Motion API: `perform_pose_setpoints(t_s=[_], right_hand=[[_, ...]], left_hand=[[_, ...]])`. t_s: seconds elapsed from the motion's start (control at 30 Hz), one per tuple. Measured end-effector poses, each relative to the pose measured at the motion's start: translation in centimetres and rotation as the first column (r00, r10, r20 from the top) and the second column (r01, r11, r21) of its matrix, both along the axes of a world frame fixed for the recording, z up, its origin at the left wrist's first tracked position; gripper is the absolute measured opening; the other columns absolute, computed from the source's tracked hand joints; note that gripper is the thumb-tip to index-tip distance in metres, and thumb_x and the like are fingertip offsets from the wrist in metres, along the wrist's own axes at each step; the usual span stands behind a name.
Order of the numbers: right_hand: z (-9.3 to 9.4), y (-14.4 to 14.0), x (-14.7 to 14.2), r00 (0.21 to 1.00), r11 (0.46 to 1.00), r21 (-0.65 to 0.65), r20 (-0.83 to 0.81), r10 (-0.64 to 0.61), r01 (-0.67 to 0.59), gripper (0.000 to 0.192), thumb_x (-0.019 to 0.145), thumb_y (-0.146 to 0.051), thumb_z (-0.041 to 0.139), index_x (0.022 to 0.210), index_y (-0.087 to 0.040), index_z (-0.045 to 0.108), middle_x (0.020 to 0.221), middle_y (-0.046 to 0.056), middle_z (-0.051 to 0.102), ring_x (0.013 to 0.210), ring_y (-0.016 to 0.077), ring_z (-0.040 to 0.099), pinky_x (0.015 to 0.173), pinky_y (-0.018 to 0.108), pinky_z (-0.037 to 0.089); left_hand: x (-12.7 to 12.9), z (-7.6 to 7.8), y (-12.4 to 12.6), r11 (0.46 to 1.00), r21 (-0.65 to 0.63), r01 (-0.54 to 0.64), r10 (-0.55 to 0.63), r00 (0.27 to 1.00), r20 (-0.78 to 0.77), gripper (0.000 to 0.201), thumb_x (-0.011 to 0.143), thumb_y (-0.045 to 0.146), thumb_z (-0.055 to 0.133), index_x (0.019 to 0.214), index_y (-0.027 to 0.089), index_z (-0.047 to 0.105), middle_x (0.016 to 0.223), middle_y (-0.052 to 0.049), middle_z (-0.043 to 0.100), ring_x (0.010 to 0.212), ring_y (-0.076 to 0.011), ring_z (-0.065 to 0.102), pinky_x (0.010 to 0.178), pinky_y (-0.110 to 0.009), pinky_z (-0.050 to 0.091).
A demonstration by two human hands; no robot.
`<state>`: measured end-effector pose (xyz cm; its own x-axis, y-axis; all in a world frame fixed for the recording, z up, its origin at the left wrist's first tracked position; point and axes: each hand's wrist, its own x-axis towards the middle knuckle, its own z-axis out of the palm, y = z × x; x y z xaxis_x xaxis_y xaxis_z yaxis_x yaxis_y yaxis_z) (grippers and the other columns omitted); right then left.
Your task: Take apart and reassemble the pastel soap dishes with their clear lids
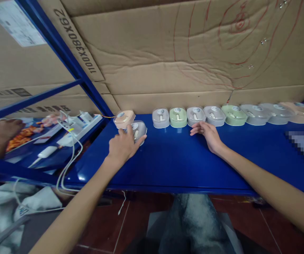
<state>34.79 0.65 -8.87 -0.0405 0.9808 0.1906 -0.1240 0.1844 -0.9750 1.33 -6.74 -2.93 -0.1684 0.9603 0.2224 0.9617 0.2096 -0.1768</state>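
My left hand (122, 145) grips a grey lidded plastic case (138, 129) on the blue shelf (168, 165). A peach case (125, 119) sits just behind it, touching or nearly so. My right hand (208, 135) rests on the shelf with fingers apart, just in front of a row of several small cases (212, 115) in grey, green and peach along the cardboard back wall (183, 63). The fingertips lie close to a grey case (195, 116) without holding it.
Blue rack posts (70, 60) rise at the left. Beyond them lie a white power strip (81, 124) with white cables (70, 158), and another person's hand (1, 135). My knee in jeans (191, 222) shows below the shelf edge, over red floor tiles.
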Motion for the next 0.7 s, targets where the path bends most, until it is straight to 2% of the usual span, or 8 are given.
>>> perform_pose_setpoints(t_s=[0.17,0.3,0.53,0.7], right_hand=[[-0.2,0.1,0.0,1.000,1.000,0.011,-0.002,0.016,-0.016,0.043,0.098,-0.061,0.069,0.087,-0.020,0.078,0.079,0.009,0.079,0.072,0.0225,0.076,0.081,0.041,0.064],[-0.5,0.4,0.0,1.000,0.999,0.025,-0.005,0.022,-0.022,0.043,0.099,-0.061,0.068,0.088,-0.020,0.078,0.077,0.008,0.078,0.071,0.0221,0.075,0.078,0.040,0.064],[-0.6,0.5,-0.2,1.000,0.999,0.042,0.008,0.013,-0.013,0.049,0.096,-0.067,0.070,0.086,-0.020,0.078,0.073,0.008,0.078,0.068,0.0215,0.073,0.075,0.040,0.061],[-0.6,0.5,-0.3,1.000,0.999,0.035,0.011,0.008,-0.008,0.053,0.093,-0.072,0.070,0.084,-0.020,0.079,0.071,0.007,0.077,0.066,0.0211,0.072,0.074,0.040,0.059]], left_hand=[[1.4,0.8,5.2,0.999,-0.045,-0.020,0.022,0.999,0.046,0.069,0.111,0.059,0.030,0.149,0.006,0.052,0.135,-0.034,0.068,0.122,-0.0490,0.072,0.096,-0.054,0.056],[2.2,1.3,7.9,0.998,-0.064,0.012,-0.006,0.997,0.083,0.062,0.111,0.052,0.033,0.145,0.005,0.054,0.139,-0.034,0.067,0.131,-0.0474,0.068,0.105,-0.054,0.052],[2.8,1.1,11.2,0.995,-0.095,0.011,0.002,0.991,0.136,0.067,0.113,0.054,0.030,0.151,0.004,0.050,0.148,-0.036,0.062,0.139,-0.0474,0.064,0.112,-0.055,0.050],[2.7,1.0,11.8,0.995,-0.102,0.017,0.000,0.987,0.160,0.067,0.114,0.054,0.029,0.152,0.004,0.050,0.152,-0.036,0.059,0.145,-0.0481,0.060,0.112,-0.056,0.050]])
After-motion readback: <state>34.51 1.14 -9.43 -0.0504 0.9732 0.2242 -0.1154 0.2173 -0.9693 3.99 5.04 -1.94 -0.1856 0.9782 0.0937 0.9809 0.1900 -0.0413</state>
